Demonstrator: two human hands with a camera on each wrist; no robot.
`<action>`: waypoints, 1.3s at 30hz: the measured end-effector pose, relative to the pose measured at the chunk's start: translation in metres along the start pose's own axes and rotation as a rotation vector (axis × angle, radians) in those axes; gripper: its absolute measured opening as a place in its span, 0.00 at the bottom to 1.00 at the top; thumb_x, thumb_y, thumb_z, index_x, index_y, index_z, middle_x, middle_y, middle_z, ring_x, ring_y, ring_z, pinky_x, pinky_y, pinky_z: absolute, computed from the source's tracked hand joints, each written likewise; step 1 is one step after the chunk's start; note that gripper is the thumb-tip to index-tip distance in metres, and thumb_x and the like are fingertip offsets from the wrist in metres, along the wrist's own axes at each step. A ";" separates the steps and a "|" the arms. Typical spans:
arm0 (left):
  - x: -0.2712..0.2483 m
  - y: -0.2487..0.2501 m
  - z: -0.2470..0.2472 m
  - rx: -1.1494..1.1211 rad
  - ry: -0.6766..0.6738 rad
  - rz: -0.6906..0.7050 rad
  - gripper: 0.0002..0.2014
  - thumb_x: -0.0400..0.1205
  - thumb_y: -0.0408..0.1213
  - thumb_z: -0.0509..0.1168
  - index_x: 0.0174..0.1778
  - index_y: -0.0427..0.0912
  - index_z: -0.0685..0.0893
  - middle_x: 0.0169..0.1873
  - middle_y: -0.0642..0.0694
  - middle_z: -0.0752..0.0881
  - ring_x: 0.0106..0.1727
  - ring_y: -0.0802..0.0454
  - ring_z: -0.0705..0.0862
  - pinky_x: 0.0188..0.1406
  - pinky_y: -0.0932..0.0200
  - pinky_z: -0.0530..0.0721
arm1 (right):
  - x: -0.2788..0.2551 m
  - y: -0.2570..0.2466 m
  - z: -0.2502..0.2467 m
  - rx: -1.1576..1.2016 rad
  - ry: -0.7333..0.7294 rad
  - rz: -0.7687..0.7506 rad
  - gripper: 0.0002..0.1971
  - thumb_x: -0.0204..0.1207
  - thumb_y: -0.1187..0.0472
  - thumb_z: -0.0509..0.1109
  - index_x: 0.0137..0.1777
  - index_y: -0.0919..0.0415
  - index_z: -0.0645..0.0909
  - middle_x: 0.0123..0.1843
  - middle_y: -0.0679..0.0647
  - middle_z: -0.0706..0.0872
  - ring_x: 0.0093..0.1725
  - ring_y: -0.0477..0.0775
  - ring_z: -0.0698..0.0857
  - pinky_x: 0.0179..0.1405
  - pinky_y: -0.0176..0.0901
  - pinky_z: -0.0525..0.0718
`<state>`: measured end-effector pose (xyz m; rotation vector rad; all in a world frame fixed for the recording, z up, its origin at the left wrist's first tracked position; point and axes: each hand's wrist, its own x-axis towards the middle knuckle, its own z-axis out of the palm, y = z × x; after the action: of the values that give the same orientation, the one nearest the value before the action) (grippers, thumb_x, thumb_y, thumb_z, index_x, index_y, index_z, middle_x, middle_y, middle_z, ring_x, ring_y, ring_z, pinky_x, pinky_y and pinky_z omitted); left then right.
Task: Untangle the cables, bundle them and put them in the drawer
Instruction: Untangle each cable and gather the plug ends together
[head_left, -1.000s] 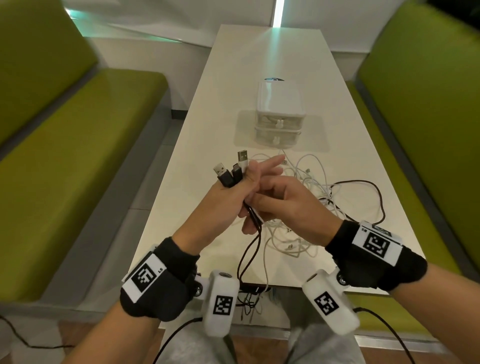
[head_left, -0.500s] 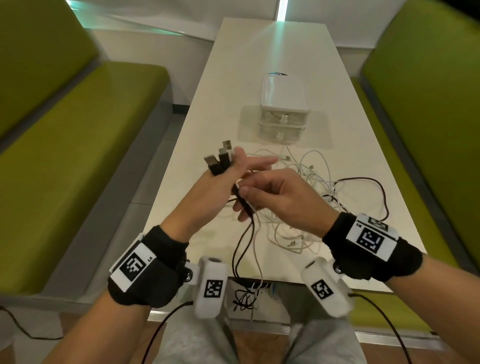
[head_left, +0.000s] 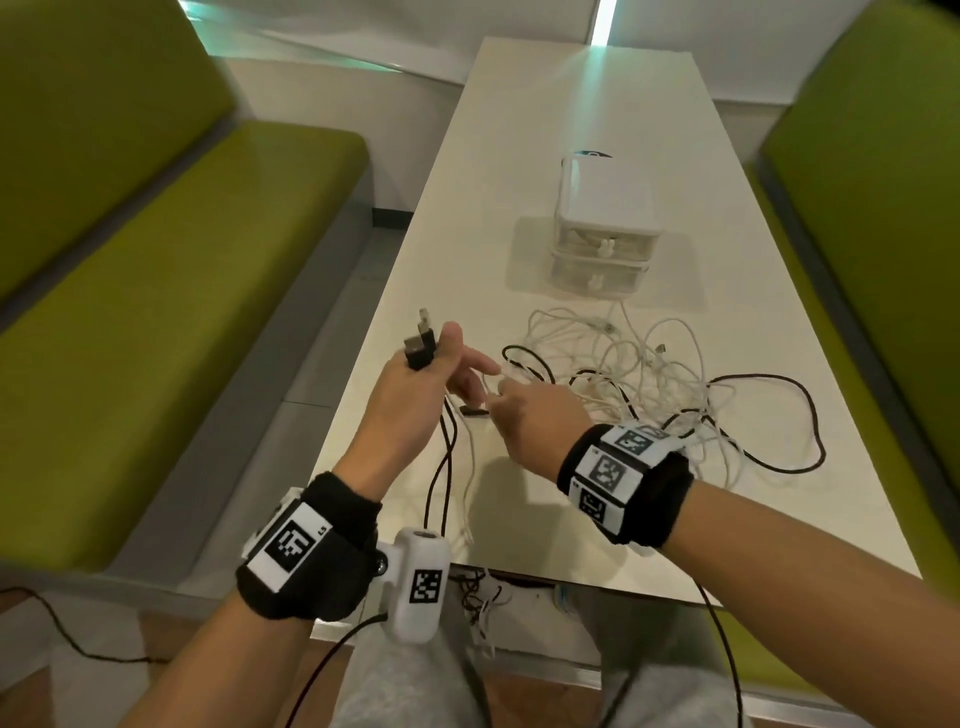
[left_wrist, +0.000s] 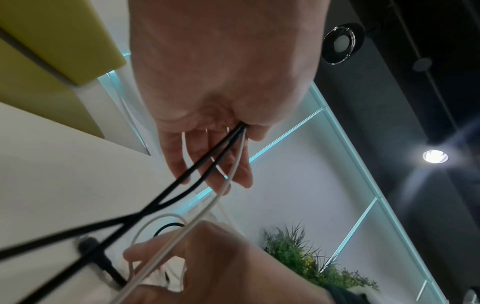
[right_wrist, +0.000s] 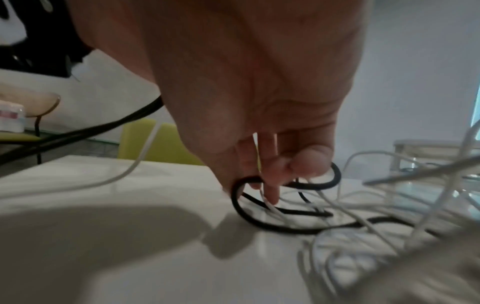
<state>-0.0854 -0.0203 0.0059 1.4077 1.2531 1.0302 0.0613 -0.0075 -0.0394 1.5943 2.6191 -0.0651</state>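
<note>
Gripping three plugs (head_left: 420, 345), the left hand (head_left: 410, 395) lifts their cords; the right hand (head_left: 530, 415) pinches a white cable (right_wrist: 271, 207) beside the tangle (head_left: 649, 384), table (head_left: 571, 130) beyond.

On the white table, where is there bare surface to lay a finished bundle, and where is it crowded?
Bare: the strip left of the drawer unit, running to the table's left edge, and the far end behind it. Crowded: the cable tangle between the unit and the right hand, spreading toward the right edge.
</note>
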 end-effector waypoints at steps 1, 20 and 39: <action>0.000 -0.002 0.001 0.005 -0.001 -0.007 0.29 0.88 0.53 0.48 0.43 0.40 0.91 0.31 0.34 0.86 0.38 0.49 0.86 0.52 0.60 0.78 | 0.000 -0.001 -0.001 0.006 0.021 -0.016 0.12 0.81 0.66 0.55 0.52 0.67 0.81 0.47 0.61 0.82 0.41 0.66 0.85 0.31 0.48 0.67; -0.011 0.009 0.037 0.035 -0.107 0.049 0.28 0.79 0.67 0.48 0.61 0.58 0.84 0.50 0.55 0.88 0.53 0.59 0.86 0.58 0.58 0.83 | -0.048 0.006 -0.057 0.629 0.500 0.259 0.09 0.83 0.61 0.64 0.57 0.49 0.80 0.49 0.47 0.70 0.40 0.45 0.78 0.34 0.41 0.80; -0.007 0.047 0.026 -0.484 0.254 0.362 0.22 0.91 0.44 0.48 0.34 0.44 0.78 0.21 0.51 0.63 0.21 0.54 0.64 0.24 0.59 0.73 | -0.062 0.045 -0.038 0.223 0.416 -0.060 0.24 0.83 0.42 0.58 0.33 0.56 0.83 0.30 0.46 0.79 0.35 0.50 0.71 0.35 0.45 0.74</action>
<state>-0.0521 -0.0308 0.0476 1.1648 0.8467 1.6759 0.1280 -0.0392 0.0044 1.7612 3.0700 -0.0323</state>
